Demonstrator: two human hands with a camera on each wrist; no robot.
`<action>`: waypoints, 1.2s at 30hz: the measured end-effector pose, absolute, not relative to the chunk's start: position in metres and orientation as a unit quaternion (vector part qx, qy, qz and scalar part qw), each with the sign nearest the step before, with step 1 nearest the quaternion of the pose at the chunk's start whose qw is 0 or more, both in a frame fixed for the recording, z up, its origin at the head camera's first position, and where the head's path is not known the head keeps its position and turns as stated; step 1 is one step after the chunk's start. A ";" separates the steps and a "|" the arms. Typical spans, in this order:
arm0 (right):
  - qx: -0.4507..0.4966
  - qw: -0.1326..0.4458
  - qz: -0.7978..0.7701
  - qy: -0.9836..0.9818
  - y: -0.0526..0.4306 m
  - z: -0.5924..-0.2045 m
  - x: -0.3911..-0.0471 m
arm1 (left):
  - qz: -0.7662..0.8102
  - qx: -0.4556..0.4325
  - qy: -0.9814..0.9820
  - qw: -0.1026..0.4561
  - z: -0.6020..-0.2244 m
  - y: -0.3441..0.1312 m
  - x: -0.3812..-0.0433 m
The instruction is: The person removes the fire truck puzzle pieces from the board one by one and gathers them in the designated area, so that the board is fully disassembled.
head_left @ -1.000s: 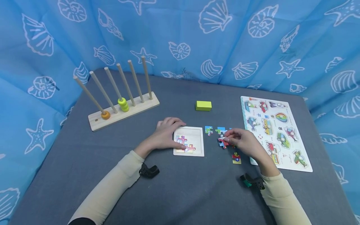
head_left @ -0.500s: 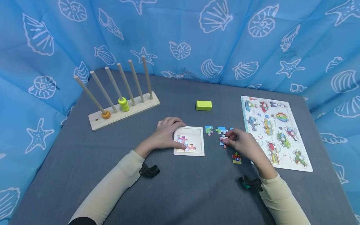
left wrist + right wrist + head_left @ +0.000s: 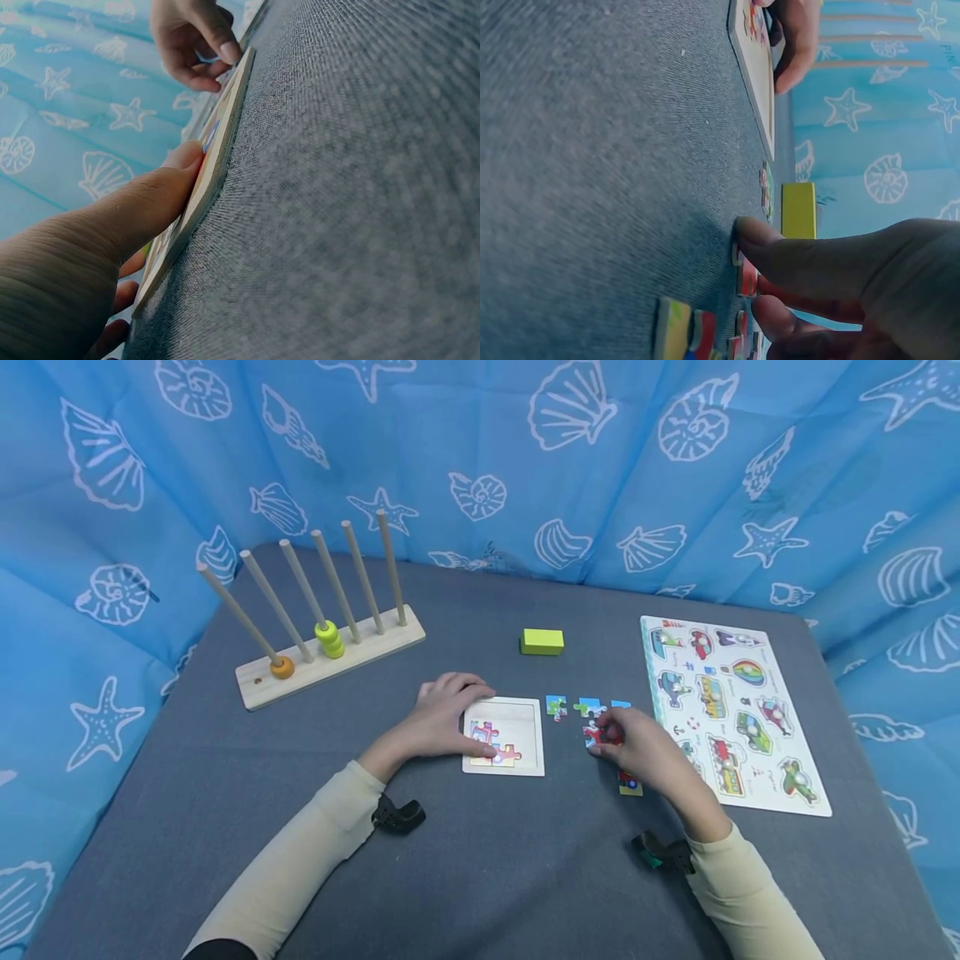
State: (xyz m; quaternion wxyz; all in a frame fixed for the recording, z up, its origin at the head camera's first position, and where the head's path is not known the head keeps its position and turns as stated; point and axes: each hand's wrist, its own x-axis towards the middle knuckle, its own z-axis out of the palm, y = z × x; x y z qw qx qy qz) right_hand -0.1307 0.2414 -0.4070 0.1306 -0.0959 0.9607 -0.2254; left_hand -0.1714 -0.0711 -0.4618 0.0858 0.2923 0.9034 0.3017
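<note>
My left hand (image 3: 437,720) holds a small square wooden puzzle tray (image 3: 527,722), thumb over its near side and fingers along its far left edge. Inside, by the thumb, lie pink-and-yellow jigsaw pieces (image 3: 508,757). To the tray's right, my right hand (image 3: 647,749) pinches a red-and-blue jigsaw piece (image 3: 591,738) between thumb and fingers, low over the table. In the right wrist view, the thumb (image 3: 761,234) covers part of this red piece (image 3: 746,277). Around that hand lie a green-and-blue piece (image 3: 556,707), a blue piece (image 3: 588,706) and a yellow-and-red piece (image 3: 630,787); the hand hides others.
A yellow-green block (image 3: 542,642) sits behind the pieces. At the right lies a white vehicle peg board (image 3: 693,727), partly beneath the right forearm's line of view. A wooden peg stand (image 3: 367,631) with orange and lime beads rises at the back left. A blue shell-print curtain (image 3: 480,452) borders the table.
The right hand has turned and lowered its red piece from a tilted pose to flatter, near the blue piece. The left hand stays on the tray.
</note>
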 end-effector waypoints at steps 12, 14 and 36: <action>-0.125 0.094 -0.222 0.963 0.219 -0.392 -0.133 | 0.290 0.291 0.908 0.079 -0.461 -0.073 -0.174; -0.148 0.098 -0.226 0.958 0.207 -0.389 -0.130 | 0.289 0.293 0.908 0.083 -0.461 -0.073 -0.174; -0.228 0.156 -0.235 0.932 0.141 -0.414 -0.120 | 0.289 0.350 0.884 0.110 -0.455 -0.079 -0.174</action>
